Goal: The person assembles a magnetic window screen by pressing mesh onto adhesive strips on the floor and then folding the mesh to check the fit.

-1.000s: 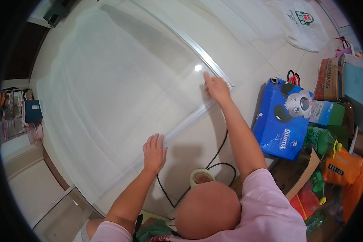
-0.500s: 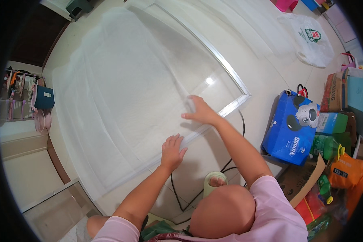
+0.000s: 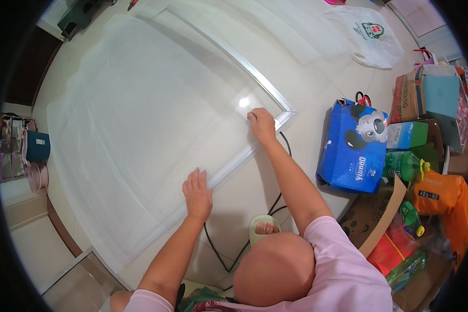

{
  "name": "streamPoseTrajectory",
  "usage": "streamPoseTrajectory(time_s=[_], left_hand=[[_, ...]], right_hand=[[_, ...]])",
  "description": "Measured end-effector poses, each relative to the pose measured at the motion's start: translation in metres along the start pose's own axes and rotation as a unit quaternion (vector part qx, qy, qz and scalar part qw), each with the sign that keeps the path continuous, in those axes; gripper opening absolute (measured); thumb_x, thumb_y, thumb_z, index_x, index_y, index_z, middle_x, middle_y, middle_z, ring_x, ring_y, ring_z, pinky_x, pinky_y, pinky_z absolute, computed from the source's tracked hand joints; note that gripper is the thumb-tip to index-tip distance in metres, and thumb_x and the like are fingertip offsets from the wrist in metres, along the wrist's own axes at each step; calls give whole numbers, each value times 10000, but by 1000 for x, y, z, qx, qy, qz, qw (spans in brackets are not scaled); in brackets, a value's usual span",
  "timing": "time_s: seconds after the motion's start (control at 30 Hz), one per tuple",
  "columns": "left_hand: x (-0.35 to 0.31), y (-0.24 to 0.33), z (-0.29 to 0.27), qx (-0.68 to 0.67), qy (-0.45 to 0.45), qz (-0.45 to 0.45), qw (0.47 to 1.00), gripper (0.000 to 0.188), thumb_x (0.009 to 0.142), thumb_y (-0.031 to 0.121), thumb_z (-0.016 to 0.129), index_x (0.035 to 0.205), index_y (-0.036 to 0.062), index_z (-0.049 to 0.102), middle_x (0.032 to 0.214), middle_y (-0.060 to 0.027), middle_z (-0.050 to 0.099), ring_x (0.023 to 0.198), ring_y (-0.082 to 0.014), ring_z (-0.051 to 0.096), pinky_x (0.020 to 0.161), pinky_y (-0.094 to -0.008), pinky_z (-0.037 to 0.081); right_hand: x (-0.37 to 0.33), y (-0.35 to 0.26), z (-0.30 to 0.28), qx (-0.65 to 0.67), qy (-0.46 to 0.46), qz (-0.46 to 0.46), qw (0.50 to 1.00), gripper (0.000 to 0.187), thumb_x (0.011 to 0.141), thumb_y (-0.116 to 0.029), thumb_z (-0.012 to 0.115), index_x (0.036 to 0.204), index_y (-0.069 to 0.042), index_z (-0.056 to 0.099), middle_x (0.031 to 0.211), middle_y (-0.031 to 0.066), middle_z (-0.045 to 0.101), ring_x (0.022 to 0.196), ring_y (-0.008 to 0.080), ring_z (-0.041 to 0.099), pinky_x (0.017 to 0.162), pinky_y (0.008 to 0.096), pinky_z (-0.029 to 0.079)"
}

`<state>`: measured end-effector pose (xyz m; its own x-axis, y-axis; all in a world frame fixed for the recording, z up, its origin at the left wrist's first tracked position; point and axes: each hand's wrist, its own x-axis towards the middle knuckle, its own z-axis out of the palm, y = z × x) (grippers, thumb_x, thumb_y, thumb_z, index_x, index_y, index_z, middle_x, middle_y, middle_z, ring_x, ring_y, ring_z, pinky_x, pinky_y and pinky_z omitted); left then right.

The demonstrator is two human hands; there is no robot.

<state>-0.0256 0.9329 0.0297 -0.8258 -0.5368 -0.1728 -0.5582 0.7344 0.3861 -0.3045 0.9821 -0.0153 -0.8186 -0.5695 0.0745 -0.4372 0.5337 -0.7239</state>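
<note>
A sheer white mesh sheet (image 3: 125, 119) lies over a silver metal frame (image 3: 239, 57) on the floor. My right hand (image 3: 262, 126) is closed near the frame's right corner, its fingertips pinching the edge of the mesh. Farther left, my left hand (image 3: 196, 195) rests flat on the mesh beside the near bar of the frame, fingers stretched out. The mesh spreads past the frame on the left, with soft folds in it. Most of the near bar shows only faintly through it.
On the right stand a blue box (image 3: 353, 148), a green bottle (image 3: 400, 165), an orange bag (image 3: 437, 192) and an open cardboard box (image 3: 372, 213). A white plastic bag (image 3: 374, 39) lies beyond. A black cable (image 3: 278, 200) runs by my slippered foot (image 3: 265, 229).
My right hand has moved closer to the frame's corner, drawing the mesh edge along, and its fingers have closed. My left hand stays flat by the near bar. The whole view has shifted.
</note>
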Motion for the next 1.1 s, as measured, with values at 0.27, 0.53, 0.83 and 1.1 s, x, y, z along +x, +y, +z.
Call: streamPoseTrajectory(time_s=[0.27, 0.53, 0.83, 1.1], left_hand=[[6, 5, -10, 73, 29, 51, 996, 553, 721, 38, 593, 1235, 57, 392, 1241, -143, 396, 1139, -288, 375, 946, -433, 278], [9, 28, 15, 85, -109, 117, 983, 652, 722, 45, 534, 1328, 129, 312, 807, -99, 504, 714, -265, 505, 619, -396, 399], [2, 42, 24, 89, -159, 35, 983, 738, 759, 173, 558, 1384, 74, 177, 685, -107, 572, 628, -264, 537, 621, -372, 396], [-1, 48, 29, 88, -156, 10, 984, 893, 727, 224, 624, 1327, -113, 54, 540, -127, 563, 466, -296, 542, 456, -400, 426]], right_hand=[[7, 0, -13, 52, 13, 69, 996, 178, 808, -173, 525, 757, -18, 594, 768, 166, 584, 742, 344, 550, 681, 410, 426], [12, 1, -18, 81, -29, 105, 991, 189, 786, -195, 539, 761, -28, 626, 735, 147, 618, 712, 290, 585, 662, 360, 448], [21, 22, -48, 75, 88, 149, 982, 143, 754, -156, 553, 759, -48, 645, 750, 141, 617, 726, 292, 587, 695, 364, 453], [34, 51, -73, 62, 130, 212, 967, 142, 731, -161, 612, 765, -33, 663, 617, 59, 603, 552, 141, 546, 570, 274, 431]])
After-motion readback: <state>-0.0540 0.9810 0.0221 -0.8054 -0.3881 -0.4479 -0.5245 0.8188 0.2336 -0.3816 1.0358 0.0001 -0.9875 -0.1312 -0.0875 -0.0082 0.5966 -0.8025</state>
